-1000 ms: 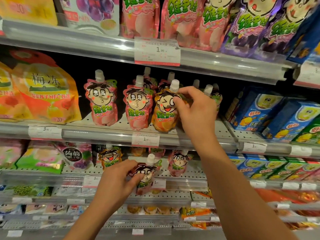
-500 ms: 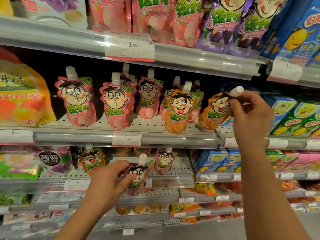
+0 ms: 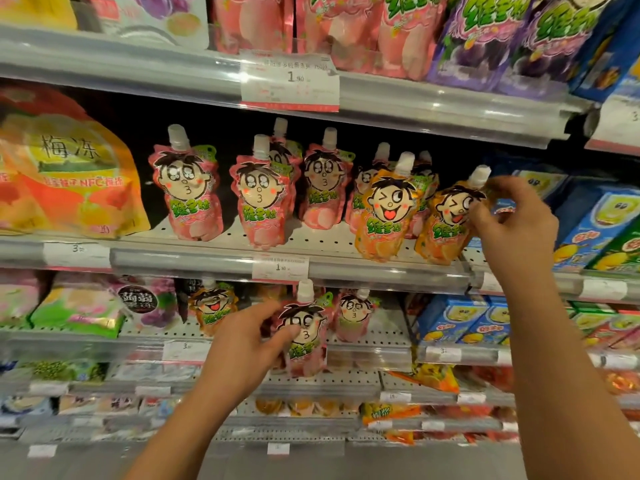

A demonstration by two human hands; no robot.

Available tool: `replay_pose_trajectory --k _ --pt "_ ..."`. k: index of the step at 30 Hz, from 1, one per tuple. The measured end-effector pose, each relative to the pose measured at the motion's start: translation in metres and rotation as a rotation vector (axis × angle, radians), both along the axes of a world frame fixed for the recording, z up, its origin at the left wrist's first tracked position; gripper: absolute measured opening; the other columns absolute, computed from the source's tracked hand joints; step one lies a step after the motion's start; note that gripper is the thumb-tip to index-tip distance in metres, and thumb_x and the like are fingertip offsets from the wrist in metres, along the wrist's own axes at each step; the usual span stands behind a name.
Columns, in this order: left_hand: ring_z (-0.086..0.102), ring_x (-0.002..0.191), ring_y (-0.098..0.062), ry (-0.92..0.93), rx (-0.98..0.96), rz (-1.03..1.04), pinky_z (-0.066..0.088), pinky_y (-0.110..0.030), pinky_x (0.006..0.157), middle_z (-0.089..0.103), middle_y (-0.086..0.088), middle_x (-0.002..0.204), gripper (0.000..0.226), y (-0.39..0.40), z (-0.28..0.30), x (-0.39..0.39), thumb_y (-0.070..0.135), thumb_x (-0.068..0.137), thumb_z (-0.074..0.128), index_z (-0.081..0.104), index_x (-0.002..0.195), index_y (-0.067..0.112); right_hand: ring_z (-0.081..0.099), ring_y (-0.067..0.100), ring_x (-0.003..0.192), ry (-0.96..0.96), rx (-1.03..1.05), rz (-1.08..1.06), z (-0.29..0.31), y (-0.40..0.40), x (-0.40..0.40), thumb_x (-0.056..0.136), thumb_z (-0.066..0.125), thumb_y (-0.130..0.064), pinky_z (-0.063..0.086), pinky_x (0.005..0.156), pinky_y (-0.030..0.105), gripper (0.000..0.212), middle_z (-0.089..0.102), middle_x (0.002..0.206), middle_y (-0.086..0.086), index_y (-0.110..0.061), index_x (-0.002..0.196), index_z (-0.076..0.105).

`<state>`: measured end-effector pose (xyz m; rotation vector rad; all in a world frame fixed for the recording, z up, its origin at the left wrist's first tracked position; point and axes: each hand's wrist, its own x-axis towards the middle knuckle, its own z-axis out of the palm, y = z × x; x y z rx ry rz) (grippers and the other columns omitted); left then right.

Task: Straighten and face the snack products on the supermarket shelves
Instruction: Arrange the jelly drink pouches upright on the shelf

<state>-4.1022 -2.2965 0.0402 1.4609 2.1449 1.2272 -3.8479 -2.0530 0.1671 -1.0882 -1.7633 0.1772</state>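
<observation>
Several pink spouted jelly pouches (image 3: pixel 188 192) stand in a row on the middle shelf (image 3: pixel 207 261), faces forward. Right of them stands an orange pouch (image 3: pixel 384 216). A second orange pouch (image 3: pixel 445 226) stands at the row's right end, leaning slightly right. My right hand (image 3: pixel 512 220) pinches its upper right edge just below the white cap. Lower down, my left hand (image 3: pixel 249 344) holds a pink pouch (image 3: pixel 306 337) in front of the shelf below, thumb across its face and fingers hidden behind it.
Blue juice cartons (image 3: pixel 595 230) crowd the middle shelf just right of my right hand. A large yellow-orange bag (image 3: pixel 69 174) fills its left end. Pink and purple pouches hang above a price tag (image 3: pixel 289 81). On the lower shelf stand an orange pouch (image 3: pixel 213 306) and a pink pouch (image 3: pixel 353 313).
My right hand carried the orange pouch rightward from the row's middle and brought it down upright at the right end. My left hand kept hold of the pink pouch.
</observation>
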Motion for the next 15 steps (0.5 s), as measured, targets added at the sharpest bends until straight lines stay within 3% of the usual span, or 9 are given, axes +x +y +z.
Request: replay_pose_trajectory --k 4,6,9,11,13,15 --pt "0.061 0.076 0.005 0.03 0.011 -0.005 0.043 -0.02 0.064 0.067 0.021 0.077 0.01 0.004 0.006 0.002 0.041 0.089 0.073 0.065 0.094 0.038 0.046 0.004 0.064 0.045 0.171 -0.14 -0.022 -0.021 0.007 0.092 0.059 -0.017 0.04 0.073 0.027 0.031 0.068 0.104 0.016 -0.012 0.121 0.066" --pt "0.061 0.076 0.004 0.034 0.024 -0.008 0.042 -0.022 0.063 0.066 0.019 0.076 0.01 0.007 0.009 0.002 0.039 0.089 0.074 0.064 0.09 0.038 0.046 0.004 0.065 0.045 0.225 -0.14 -0.033 -0.046 0.004 0.093 0.06 -0.011 0.039 0.069 0.028 0.023 0.067 0.101 0.014 -0.009 0.114 0.068" --pt "0.06 0.076 0.002 0.043 0.049 -0.016 0.042 -0.021 0.065 0.063 0.022 0.075 0.011 0.012 0.014 0.003 0.039 0.089 0.075 0.067 0.094 0.034 0.063 0.016 0.065 -0.014 -0.078 0.174 -0.04 -0.087 -0.016 0.094 0.067 -0.022 0.051 0.06 0.03 0.013 0.07 0.083 -0.001 -0.024 0.106 0.07" --pt "0.059 0.076 0.0 0.065 0.082 -0.042 0.039 -0.018 0.064 0.06 0.022 0.073 0.01 0.016 0.019 0.006 0.037 0.088 0.076 0.066 0.091 0.036 0.068 0.014 0.063 -0.105 -0.345 0.439 -0.044 -0.106 -0.037 0.09 0.073 -0.032 0.056 0.059 0.026 0.027 0.071 0.084 -0.009 -0.031 0.117 0.068" --pt "0.059 0.08 -0.003 0.064 0.119 -0.079 0.04 -0.018 0.064 0.062 0.019 0.074 0.012 0.02 0.024 0.01 0.035 0.087 0.078 0.066 0.086 0.036 0.07 0.01 0.062 -0.21 -0.401 0.6 -0.05 -0.116 -0.055 0.089 0.076 -0.033 0.057 0.064 0.024 0.039 0.071 0.098 -0.018 -0.032 0.126 0.065" --pt "0.058 0.079 -0.003 0.05 0.137 -0.111 0.042 -0.018 0.065 0.064 0.019 0.077 0.009 0.023 0.027 0.012 0.034 0.087 0.078 0.069 0.087 0.033 0.069 0.009 0.059 -0.257 -0.385 0.649 -0.052 -0.121 -0.068 0.089 0.077 -0.03 0.057 0.065 0.028 0.031 0.07 0.086 -0.025 -0.033 0.118 0.067"
